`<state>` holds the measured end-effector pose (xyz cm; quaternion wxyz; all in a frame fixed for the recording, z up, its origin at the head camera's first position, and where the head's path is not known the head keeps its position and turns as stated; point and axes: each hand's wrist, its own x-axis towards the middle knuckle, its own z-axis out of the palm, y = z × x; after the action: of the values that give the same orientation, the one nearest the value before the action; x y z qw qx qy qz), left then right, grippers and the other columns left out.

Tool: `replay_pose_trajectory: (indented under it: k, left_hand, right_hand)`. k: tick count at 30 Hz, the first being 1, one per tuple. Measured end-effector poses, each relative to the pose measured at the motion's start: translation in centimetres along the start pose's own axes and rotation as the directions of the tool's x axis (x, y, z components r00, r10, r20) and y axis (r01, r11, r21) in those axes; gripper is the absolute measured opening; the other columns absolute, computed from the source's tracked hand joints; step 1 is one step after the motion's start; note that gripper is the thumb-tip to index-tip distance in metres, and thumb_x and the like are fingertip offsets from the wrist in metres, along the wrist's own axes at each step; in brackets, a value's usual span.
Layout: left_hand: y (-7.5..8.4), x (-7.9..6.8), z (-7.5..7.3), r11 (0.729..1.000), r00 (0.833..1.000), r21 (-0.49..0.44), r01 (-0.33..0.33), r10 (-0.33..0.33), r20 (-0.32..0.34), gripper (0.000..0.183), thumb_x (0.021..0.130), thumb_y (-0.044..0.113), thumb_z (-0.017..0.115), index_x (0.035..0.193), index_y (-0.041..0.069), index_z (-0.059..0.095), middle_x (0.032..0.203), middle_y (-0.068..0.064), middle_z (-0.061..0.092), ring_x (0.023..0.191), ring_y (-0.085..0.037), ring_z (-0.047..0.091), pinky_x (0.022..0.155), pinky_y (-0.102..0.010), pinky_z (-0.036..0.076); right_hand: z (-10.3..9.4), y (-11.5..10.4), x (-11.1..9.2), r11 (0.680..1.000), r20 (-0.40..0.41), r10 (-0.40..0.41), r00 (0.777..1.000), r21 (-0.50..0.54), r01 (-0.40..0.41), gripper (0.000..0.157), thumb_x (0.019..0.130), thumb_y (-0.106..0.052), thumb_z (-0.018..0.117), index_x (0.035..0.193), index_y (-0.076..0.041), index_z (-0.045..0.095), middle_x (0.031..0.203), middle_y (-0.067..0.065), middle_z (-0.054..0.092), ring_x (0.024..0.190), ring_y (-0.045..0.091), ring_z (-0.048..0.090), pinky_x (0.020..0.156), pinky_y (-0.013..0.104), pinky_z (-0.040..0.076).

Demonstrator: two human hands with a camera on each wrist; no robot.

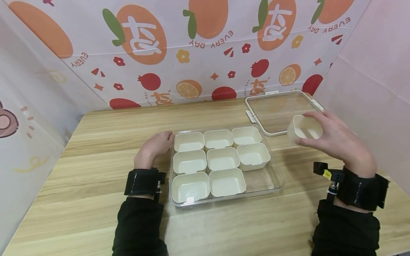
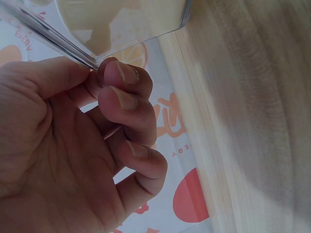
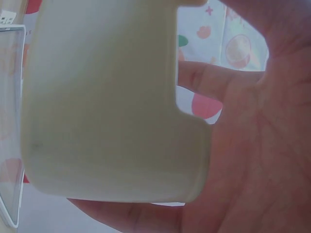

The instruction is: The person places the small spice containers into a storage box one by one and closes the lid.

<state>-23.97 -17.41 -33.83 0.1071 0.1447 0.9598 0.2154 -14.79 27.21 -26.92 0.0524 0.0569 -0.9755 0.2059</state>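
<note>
A clear plastic box [image 1: 261,180] holds several small cream containers [image 1: 223,159] in rows, and its bottom shows at the front right corner. My left hand [image 1: 157,147] is at the box's left side. In the left wrist view, its thumb and forefinger pinch the box's clear rim while the other fingers curl loosely. To the right of the box, my right hand [image 1: 341,140] grips one more cream container [image 1: 305,127] above the table, tilted, thumb and fingers on opposite sides. That container [image 3: 107,107] fills much of the right wrist view, showing a notch in its edge.
A clear lid [image 1: 278,110] with a white edge and side clips lies behind the box at the right. The wooden table [image 1: 105,170] meets a fruit-print cloth [image 1: 205,71] at the back. A pale pink wall [image 1: 368,78] stands on the right.
</note>
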Motion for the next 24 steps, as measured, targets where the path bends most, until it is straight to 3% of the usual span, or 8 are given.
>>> replay_pose_trajectory:
  k: [10,20,24]
  left_hand:
    - [0.1,0.0,-0.1,1.0,1.0,0.004,-0.004,0.004,-0.001,0.035,0.098,0.019,0.025,0.113,-0.002,0.049,0.101,-0.021,0.049,0.092,-0.031,0.044,0.079,-0.046,0.037]
    - [0.1,0.1,-0.1,1.0,1.0,0.009,-0.008,0.008,-0.01,0.031,0.098,0.019,0.025,0.096,0.001,0.05,0.09,-0.019,0.05,0.087,-0.03,0.045,0.076,-0.045,0.038]
    - [0.0,0.1,-0.1,1.0,1.0,0.006,-0.007,0.007,-0.007,0.029,0.098,0.018,0.026,0.091,0.003,0.05,0.078,-0.014,0.048,0.078,-0.028,0.047,0.07,-0.042,0.038]
  right_hand:
    - [0.0,-1.6,-0.3,0.999,0.019,-0.041,0.999,-0.017,0.041,0.075,0.068,-0.05,0.072,0.127,-0.015,0.043,0.126,0.02,0.037,0.105,0.036,0.035,0.075,0.061,0.037]
    - [0.1,-2.6,-0.3,0.998,0.031,-0.056,0.998,-0.036,0.057,0.075,0.067,-0.055,0.071,0.126,-0.017,0.045,0.125,0.017,0.041,0.1,0.034,0.039,0.074,0.058,0.039]
    - [0.1,-3.2,-0.4,0.996,0.047,-0.07,0.996,-0.046,0.073,0.075,0.067,-0.056,0.071,0.127,-0.018,0.044,0.126,0.017,0.04,0.1,0.034,0.039,0.074,0.058,0.039]
